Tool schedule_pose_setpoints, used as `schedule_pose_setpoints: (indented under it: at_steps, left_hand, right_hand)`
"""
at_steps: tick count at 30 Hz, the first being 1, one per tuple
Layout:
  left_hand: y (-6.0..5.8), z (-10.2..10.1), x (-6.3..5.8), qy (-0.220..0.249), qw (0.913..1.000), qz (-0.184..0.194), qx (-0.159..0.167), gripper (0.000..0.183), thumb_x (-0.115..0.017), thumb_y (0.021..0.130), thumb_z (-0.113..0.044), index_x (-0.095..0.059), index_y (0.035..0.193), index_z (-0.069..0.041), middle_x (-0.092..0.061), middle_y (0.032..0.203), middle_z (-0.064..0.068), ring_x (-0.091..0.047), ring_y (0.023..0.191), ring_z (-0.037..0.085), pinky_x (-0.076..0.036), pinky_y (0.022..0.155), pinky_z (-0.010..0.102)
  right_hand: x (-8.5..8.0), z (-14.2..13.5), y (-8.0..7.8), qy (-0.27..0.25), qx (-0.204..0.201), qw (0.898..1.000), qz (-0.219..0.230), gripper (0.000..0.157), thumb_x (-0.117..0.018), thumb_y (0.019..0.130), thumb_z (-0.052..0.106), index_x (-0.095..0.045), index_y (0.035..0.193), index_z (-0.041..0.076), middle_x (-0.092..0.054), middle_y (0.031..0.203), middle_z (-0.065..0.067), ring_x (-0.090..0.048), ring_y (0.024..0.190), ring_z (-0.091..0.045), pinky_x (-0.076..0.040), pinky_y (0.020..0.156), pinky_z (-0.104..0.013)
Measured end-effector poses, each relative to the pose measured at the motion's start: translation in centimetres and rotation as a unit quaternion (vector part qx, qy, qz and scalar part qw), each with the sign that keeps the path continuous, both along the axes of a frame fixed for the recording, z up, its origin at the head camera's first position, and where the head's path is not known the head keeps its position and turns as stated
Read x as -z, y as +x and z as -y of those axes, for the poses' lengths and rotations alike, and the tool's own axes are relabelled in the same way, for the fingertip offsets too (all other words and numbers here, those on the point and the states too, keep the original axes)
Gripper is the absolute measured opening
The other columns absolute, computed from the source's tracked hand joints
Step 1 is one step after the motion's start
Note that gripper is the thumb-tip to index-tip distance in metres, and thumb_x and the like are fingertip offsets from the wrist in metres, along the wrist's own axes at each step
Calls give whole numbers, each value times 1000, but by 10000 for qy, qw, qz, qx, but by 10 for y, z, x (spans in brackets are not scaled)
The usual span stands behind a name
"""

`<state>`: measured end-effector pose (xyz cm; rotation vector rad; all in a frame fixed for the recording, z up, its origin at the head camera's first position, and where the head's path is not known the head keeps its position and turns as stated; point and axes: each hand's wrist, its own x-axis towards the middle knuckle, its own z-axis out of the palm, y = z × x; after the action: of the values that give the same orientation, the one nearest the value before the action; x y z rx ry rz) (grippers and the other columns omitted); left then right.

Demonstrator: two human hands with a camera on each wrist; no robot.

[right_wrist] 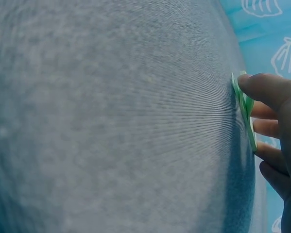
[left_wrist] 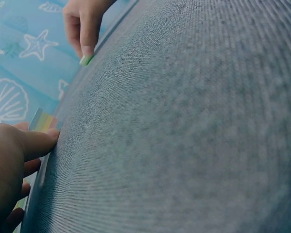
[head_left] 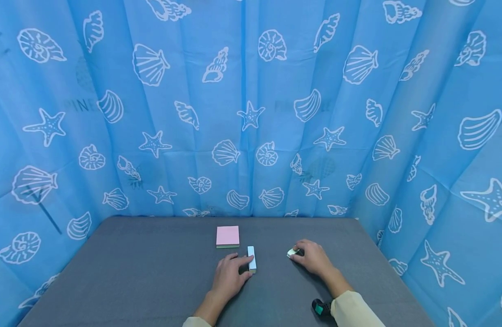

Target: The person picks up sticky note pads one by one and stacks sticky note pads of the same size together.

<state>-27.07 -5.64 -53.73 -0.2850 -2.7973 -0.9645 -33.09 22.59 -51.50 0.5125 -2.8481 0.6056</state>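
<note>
My left hand pinches a narrow pad of sticky notes by its long sides. Its top is pale blue, and in the left wrist view coloured layers of yellow and orange show along the edge of the pad. To the right, my right hand grips some small green sticky notes between thumb and fingers, down at the tabletop. They look bent and slightly fanned apart in the right wrist view. Behind the left hand lies a square pad of sticky notes, pink on top with a green layer beneath.
A grey cloth-covered table extends under both hands. Beside the right sleeve is a small black object with a green patch. Blue curtains with white shell prints hang behind the table and along its sides.
</note>
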Motion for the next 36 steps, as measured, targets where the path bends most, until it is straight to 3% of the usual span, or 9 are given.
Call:
schedule_pose_setpoints:
  at_steps: [18,36]
  left_hand:
    - [0,0,0,9,10000,22,-59,45,-80,80,-30,-68,123,-33,-67,120,-5,-50,125,29,-38,98,59]
    - [0,0,0,21,10000,24,-47,45,-80,80,-29,-68,124,-33,-67,119,-6,-50,126,29,-37,99,59]
  right_hand:
    - [-6,-3,-3,-92,-235,9997,49,12,-76,84,23,-73,90,12,-68,105,-9,-62,103,-32,-46,89,-53]
    - [-6,-4,-3,-119,-70,9997,210,13,-74,86,22,-74,94,12,-67,109,-8,-61,107,-33,-44,93,-54]
